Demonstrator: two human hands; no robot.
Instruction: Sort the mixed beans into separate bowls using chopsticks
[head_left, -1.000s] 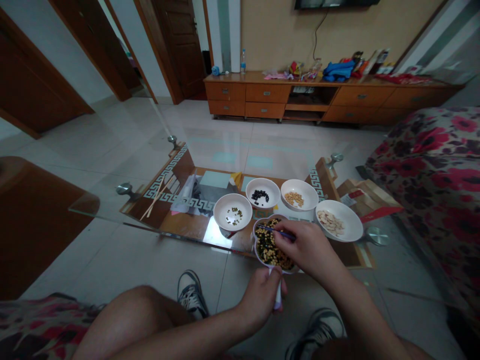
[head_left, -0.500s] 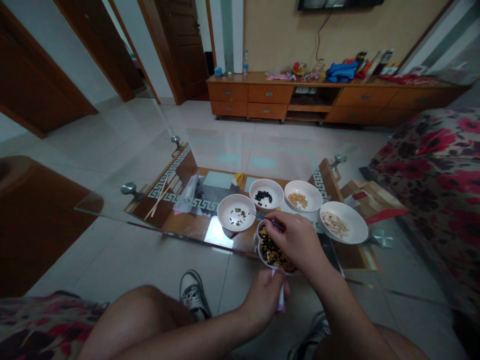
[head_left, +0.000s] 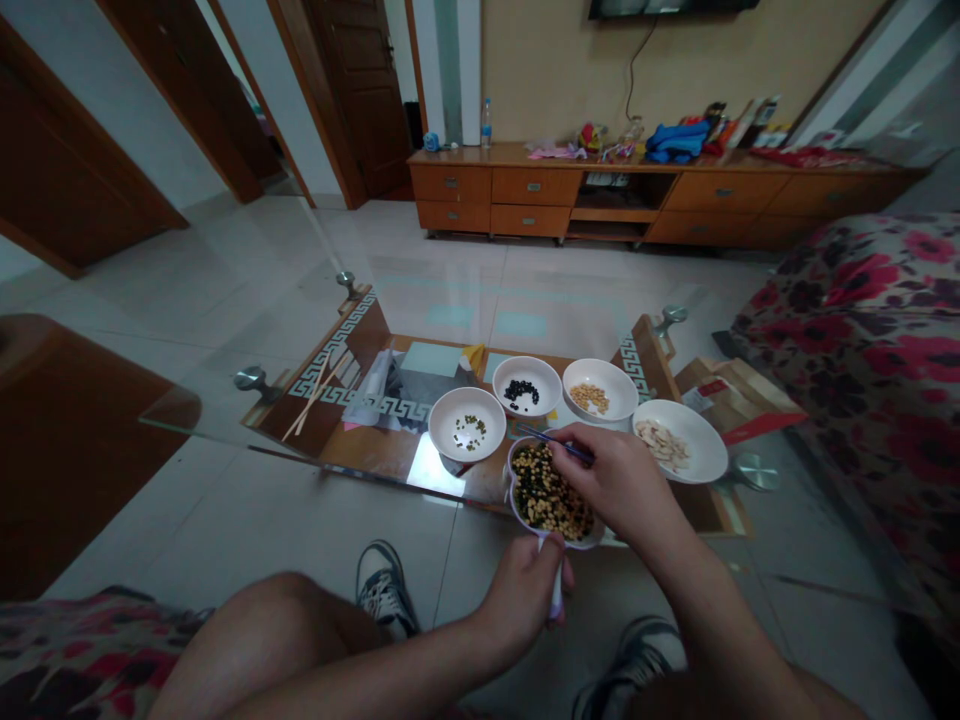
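My left hand [head_left: 525, 590] is closed round the white handle of a bowl of mixed beans [head_left: 551, 495], which it holds at the near edge of the glass table [head_left: 225, 400]. Above that bowl my right hand [head_left: 619, 478] pinches a pair of thin dark chopsticks [head_left: 551, 441]; their tips point left over the bowl's far rim. Just beyond stand white bowls: one with a few green beans [head_left: 466, 424], one with black beans [head_left: 527, 385], one with yellow beans [head_left: 600, 391] and one with pale slices [head_left: 679, 440].
Wooden chopsticks [head_left: 313, 393] and a folded white packet [head_left: 373, 389] lie on the table's left part. A cardboard box [head_left: 739, 395] sits right of the table beside a floral sofa [head_left: 862, 330]. A long wooden cabinet [head_left: 645, 195] lines the far wall. My knees and shoes are below.
My right hand had reached left towards the green-bean bowl with the chopsticks half a second ago; now it is back over the mixed bowl. The left hand kept its hold.
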